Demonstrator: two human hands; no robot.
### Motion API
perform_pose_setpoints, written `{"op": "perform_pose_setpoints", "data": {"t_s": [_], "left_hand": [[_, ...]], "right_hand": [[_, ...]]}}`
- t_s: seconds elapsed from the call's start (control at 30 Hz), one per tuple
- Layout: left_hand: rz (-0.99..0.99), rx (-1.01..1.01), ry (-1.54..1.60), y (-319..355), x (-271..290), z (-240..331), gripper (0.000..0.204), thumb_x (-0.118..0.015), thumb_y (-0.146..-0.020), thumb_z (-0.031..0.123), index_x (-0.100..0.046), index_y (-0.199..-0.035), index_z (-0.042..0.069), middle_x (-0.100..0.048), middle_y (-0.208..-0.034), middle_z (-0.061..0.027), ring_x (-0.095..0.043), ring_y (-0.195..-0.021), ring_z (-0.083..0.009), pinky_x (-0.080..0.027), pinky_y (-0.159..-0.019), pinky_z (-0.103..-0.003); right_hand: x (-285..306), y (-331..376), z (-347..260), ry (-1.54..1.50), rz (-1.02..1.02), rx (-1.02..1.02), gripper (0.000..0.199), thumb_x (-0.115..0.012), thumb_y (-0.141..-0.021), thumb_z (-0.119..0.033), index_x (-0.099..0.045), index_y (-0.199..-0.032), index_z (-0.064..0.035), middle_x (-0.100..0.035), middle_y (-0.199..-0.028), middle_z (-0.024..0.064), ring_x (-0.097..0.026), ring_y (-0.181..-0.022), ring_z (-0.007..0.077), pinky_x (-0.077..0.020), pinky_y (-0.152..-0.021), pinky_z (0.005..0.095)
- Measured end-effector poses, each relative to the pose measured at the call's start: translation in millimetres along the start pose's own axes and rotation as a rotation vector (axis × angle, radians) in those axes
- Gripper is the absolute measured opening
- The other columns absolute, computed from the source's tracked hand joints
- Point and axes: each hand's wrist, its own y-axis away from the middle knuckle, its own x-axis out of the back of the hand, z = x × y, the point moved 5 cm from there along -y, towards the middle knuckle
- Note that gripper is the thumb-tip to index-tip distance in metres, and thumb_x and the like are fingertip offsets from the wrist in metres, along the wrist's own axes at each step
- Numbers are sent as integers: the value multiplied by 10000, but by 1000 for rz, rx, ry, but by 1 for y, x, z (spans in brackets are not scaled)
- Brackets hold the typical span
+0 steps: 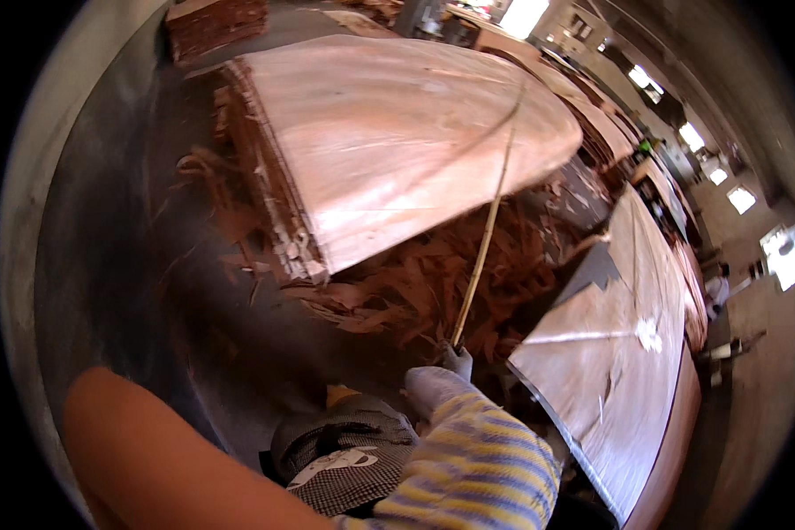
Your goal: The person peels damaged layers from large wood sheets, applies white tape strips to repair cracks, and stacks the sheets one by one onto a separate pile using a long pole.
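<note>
A gloved hand in pale grey, my right hand (442,375), is closed around the lower end of a long thin yellowish stick (484,256). The sleeve above it is striped yellow and grey. From the grip, the stick slants up and away, its thin far end over a large stack of wood veneer sheets (415,124). A curved dark shadow lies on the top sheet near the stick's tip. My bare left arm crosses the lower left corner; its hand does not show.
Torn veneer scraps (433,274) litter the floor between the stack and a second sheet-topped pile (609,353) at right. A smaller veneer bundle (216,28) lies at far left. More stacks run toward the back right, where a person (717,290) is seen near bright windows.
</note>
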Motion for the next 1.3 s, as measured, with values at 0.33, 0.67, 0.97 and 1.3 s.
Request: {"op": "perform_pose_setpoints", "data": {"t_s": [0.33,0.67,0.97,1.3], "left_hand": [[-3,147,149,89,-20,-233,297,-577,-799,323,-629,-683,54,-623,-688,-172,-624,-682,-280,-478,-663,-402],[-53,368,277,182,-27,-498,296,-577,-799,319,-631,-688,50,-623,-698,-181,-626,-692,-283,-478,-663,-408],[-158,610,447,331,-118,-753,353,-539,-849,339,-638,-917,7,-646,-786,-168,-636,-756,-308,-484,-724,-435],[-311,789,409,463,-245,-1035,416,-479,-884,406,-603,-1051,44,-656,-927,-197,-630,-874,-359,-478,-777,-468]], "right_hand": [[-280,-78,-54,-241,-197,43,273,-645,-863,-289,-589,-949,-36,-559,-581,54,-522,-451,155,-398,-410,281],[-583,-182,-139,-390,-320,-185,368,-694,-805,-350,-541,-954,-50,-619,-750,139,-611,-599,240,-505,-492,334],[-753,-239,-147,-429,-166,-169,340,-649,-808,-381,-549,-972,-100,-620,-784,99,-601,-666,242,-474,-536,339],[-944,-249,-280,-514,152,118,326,-633,-872,-245,-418,-644,-154,-378,-484,-36,-371,-368,81,-304,-338,247]]}}
